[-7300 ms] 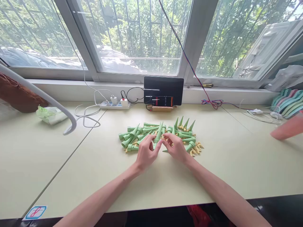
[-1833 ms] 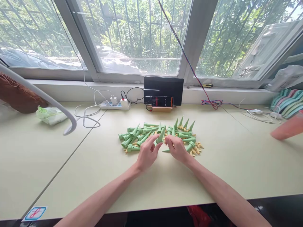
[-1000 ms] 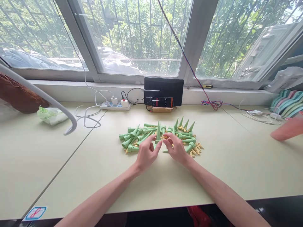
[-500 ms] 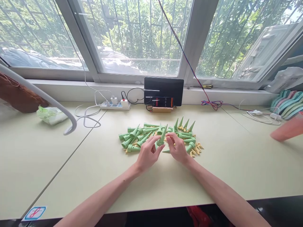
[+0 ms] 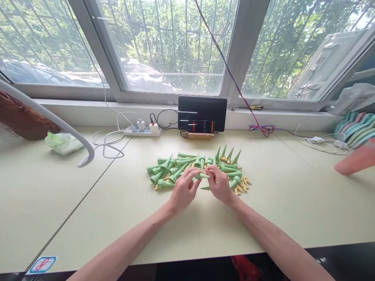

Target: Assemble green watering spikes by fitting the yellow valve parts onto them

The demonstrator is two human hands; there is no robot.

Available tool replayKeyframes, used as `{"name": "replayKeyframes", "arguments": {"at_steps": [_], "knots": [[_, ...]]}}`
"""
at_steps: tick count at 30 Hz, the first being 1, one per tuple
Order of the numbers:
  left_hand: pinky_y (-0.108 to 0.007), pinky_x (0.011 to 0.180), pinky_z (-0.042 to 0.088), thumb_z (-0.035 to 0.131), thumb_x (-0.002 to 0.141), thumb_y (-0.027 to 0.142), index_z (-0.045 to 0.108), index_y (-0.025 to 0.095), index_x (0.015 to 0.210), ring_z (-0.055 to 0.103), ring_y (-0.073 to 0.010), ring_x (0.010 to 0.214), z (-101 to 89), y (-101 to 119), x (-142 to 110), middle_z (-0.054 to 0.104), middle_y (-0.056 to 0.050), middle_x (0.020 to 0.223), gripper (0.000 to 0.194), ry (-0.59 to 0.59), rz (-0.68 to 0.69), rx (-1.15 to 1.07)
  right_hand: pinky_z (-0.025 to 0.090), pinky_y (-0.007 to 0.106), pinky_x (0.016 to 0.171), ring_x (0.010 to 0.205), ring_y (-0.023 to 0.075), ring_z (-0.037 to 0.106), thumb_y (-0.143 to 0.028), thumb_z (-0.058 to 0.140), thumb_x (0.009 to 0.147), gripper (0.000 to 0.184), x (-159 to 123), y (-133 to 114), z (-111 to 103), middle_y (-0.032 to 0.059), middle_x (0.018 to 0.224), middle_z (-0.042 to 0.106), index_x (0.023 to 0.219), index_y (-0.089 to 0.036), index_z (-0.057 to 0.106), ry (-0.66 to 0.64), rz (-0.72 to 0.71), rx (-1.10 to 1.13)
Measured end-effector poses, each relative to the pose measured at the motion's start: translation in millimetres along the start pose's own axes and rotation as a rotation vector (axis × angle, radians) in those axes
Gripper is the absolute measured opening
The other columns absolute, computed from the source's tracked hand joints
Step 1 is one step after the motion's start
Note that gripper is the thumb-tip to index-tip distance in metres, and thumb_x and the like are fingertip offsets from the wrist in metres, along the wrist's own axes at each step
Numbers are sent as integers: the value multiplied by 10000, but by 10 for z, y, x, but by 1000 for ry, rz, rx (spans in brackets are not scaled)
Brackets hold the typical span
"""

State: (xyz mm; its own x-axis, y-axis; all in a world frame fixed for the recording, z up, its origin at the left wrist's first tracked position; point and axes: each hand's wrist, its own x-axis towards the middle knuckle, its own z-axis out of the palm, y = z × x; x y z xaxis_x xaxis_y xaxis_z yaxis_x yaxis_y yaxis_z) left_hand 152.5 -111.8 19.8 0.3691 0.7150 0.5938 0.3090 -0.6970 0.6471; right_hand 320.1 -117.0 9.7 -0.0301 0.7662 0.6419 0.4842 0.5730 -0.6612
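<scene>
My left hand (image 5: 183, 191) is closed on a green plastic watering spike (image 5: 202, 176), which lies nearly level with its pointed end to the right. Close to that tip, the bent fingers of my right hand (image 5: 220, 186) are drawn together; what they hold, if anything, is hidden. A pile of similar green spikes (image 5: 166, 182) spreads behind and left of my hands. More green spikes (image 5: 231, 166) lie to the right, and several stand point up at the back right. Small yellow plastic pieces (image 5: 242, 185) are scattered beside my right hand and among the spikes.
Behind the pile, a phone (image 5: 201, 126) leans on a dark tablet (image 5: 202, 107). A power strip (image 5: 143, 132) with cables sits at the back left. A white curved arm (image 5: 64, 125) reaches in at left. A reddish object (image 5: 356, 158) stands at right.
The spike in my left hand has tipped from pointing up to nearly level, its point now toward the right. My right fingers have drawn together near it; the pile looks unchanged.
</scene>
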Motion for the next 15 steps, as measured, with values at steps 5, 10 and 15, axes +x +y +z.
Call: {"name": "replayKeyframes", "arguments": {"at_steps": [5,10,15], "knots": [[-173,459,416,555,931,249,557,216,1165,437,-20,463,1,20,-24,625,-31,1002,236,25,-83,22,349,214,473,479,102,435,-322,427,1008,142,15,-25,-13,-50,615,480,1005,-211,514,-38,47,38],[-182,438,405,562,928,323,564,186,1144,430,-20,435,-8,24,-12,629,-35,970,256,63,-160,29,420,226,516,543,112,544,-342,484,985,203,21,-18,-8,-9,748,574,1131,-206,527,-102,46,65],[-186,441,413,561,924,340,565,163,1124,419,-18,418,-6,32,-12,628,-30,924,268,74,-163,37,430,235,537,592,128,578,-331,481,991,174,18,5,-16,10,770,603,1076,-202,561,-102,56,52]]}}
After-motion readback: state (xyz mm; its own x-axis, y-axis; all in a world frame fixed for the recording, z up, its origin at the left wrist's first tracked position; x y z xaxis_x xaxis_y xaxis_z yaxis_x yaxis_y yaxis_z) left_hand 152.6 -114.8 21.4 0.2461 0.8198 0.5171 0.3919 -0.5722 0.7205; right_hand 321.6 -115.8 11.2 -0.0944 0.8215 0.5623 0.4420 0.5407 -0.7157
